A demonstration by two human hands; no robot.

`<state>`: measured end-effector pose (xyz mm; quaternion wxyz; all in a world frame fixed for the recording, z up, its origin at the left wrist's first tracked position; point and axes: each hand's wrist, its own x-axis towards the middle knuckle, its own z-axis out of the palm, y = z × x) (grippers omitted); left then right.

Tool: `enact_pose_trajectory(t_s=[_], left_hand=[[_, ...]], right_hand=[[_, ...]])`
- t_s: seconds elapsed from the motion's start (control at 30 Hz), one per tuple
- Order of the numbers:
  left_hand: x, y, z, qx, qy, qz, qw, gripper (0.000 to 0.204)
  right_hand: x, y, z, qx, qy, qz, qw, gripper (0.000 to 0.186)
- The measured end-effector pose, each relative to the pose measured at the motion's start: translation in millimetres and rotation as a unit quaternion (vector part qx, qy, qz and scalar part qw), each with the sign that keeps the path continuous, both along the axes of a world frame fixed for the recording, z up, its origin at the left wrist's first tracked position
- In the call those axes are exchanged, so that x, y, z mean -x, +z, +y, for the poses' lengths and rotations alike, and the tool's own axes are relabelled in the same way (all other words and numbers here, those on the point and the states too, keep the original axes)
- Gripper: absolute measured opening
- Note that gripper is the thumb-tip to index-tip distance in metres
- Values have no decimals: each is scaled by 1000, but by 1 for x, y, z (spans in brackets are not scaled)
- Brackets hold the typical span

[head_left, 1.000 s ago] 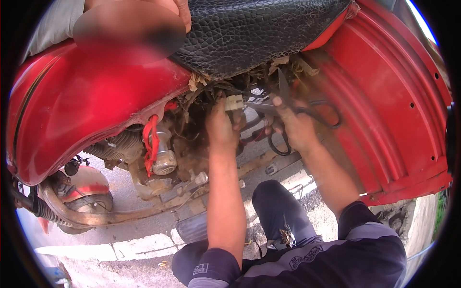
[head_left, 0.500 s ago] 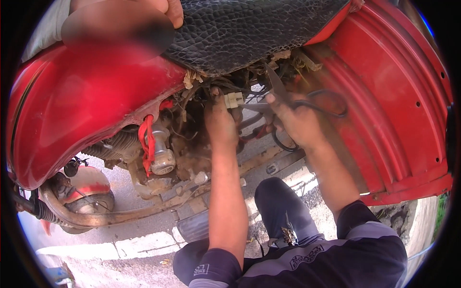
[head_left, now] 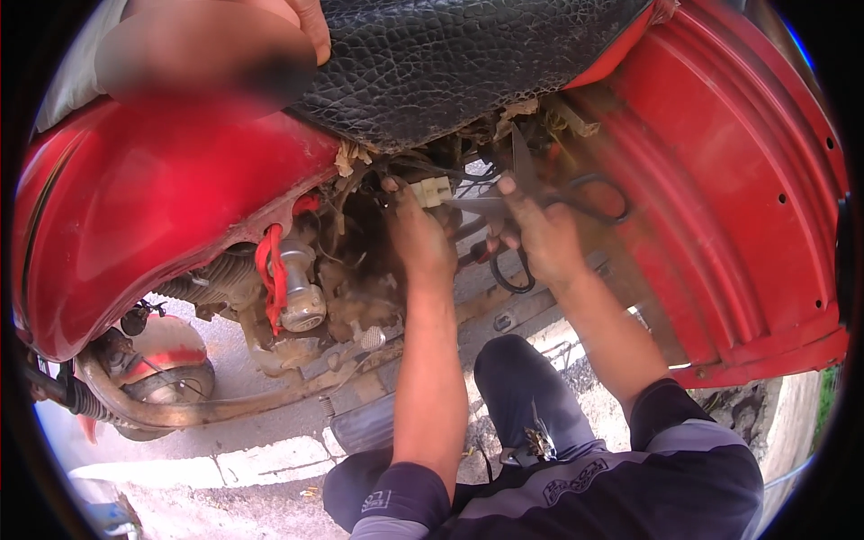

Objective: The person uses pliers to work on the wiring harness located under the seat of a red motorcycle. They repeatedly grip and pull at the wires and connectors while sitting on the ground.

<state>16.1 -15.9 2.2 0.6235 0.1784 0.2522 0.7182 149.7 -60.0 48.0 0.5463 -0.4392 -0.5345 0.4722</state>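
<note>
Head view: under the lower edge of a black seat (head_left: 432, 72), the left hand (head_left: 423, 241) has its grip around a pale connector (head_left: 431, 192), which looks whole. The right hand (head_left: 551, 236) grips scissors (head_left: 523, 168), blades wide, one tip just beside the connector. Whether anything is cut, I cannot tell.

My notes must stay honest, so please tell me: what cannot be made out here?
All in the head view:
Pivot of the scissors: covered by the right grip.
Left end of the connector: partly behind the left grip.
Far side of the seat: cut by top edge.
Other person's hand: partly blurred.
</note>
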Motion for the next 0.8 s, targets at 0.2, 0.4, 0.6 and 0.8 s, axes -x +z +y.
enact_pose_trajectory(t_s=[0.2, 0.4, 0.6, 0.8], left_hand=[[6, -38, 12, -175, -57, -63, 981, 30], [7, -18, -12, -220, -152, -8, 964, 38], [-1, -28, -8, -178, -121, -11, 976, 39], [-18, -11, -18, -138, -39, 8, 990, 41]], right_hand=[[-6, -3, -4, -22, 26, -80, 996, 46], [-15, -12, -3, -1, 45, -98, 994, 55], [-26, 4, -5, 90, 66, -195, 974, 64], [-43, 12, -30, 48, 74, -356, 930, 58]])
